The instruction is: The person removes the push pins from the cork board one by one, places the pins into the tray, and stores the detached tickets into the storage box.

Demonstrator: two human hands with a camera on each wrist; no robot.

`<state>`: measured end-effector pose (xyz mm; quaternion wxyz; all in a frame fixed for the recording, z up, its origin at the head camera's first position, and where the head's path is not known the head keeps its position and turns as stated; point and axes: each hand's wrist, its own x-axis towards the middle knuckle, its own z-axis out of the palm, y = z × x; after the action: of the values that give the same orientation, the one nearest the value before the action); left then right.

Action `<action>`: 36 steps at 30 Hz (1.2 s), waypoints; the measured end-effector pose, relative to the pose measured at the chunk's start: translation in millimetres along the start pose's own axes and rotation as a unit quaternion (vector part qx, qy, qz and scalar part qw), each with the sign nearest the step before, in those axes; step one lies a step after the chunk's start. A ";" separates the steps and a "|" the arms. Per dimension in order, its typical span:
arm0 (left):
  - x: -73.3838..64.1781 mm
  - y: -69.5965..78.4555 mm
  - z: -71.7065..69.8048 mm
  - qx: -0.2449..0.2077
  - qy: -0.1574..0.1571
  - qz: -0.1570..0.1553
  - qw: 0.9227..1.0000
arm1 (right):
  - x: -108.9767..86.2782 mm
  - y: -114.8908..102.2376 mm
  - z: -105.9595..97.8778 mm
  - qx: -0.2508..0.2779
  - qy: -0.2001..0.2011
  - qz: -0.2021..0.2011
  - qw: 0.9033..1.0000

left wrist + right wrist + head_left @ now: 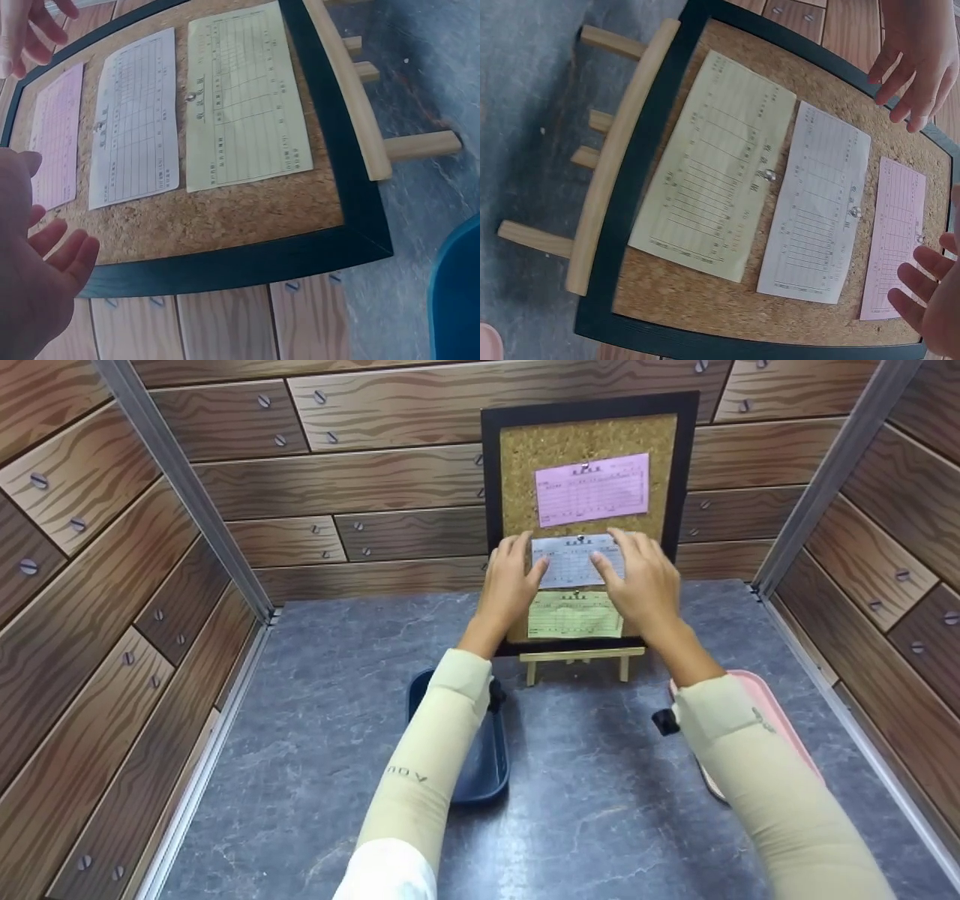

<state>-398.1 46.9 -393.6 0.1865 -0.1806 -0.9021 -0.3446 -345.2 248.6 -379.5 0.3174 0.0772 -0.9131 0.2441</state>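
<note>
A black-framed corkboard (517, 450) leans on a small wooden easel (581, 654). Three printed paper slips are pinned on it in a column: pink (592, 499) at the top, pale blue (568, 566) in the middle, yellow-green (574, 619) at the bottom. A clear pushpin (855, 212) sits at the top edge of the middle slip. My left hand (511, 574) is at that slip's left side, fingers spread and nothing held. On its right side my right hand (643, 577) is spread too, also holding nothing. Both wrist views show the hands apart, in front of the board.
Below my left forearm lies a dark blue tray (480, 793), partly covered by the sleeve. A pink tray (761, 690) is at the right, mostly behind my right forearm. Wood-patterned walls (405, 480) with metal corner posts enclose the grey marbled tabletop (337, 720).
</note>
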 end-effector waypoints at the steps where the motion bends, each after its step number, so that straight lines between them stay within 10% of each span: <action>1: 3.2 0.3 0.2 -0.006 0.002 -0.001 1.000 | 3.1 -0.8 -0.5 0.000 0.004 -0.003 1.000; 16: 37.7 7.8 8.4 -0.061 0.056 -0.027 0.996 | 41.9 -2.1 16.4 -0.031 0.044 -0.046 0.997; 36: 56.1 29.1 12.5 -0.144 0.103 -0.144 0.974 | 92.3 3.5 30.9 0.025 0.038 0.087 0.995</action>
<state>-436.0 86.9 -360.3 0.1986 -0.0373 -0.8354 -0.5111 -435.6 237.7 -344.9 0.3277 -0.0039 -0.8971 0.2963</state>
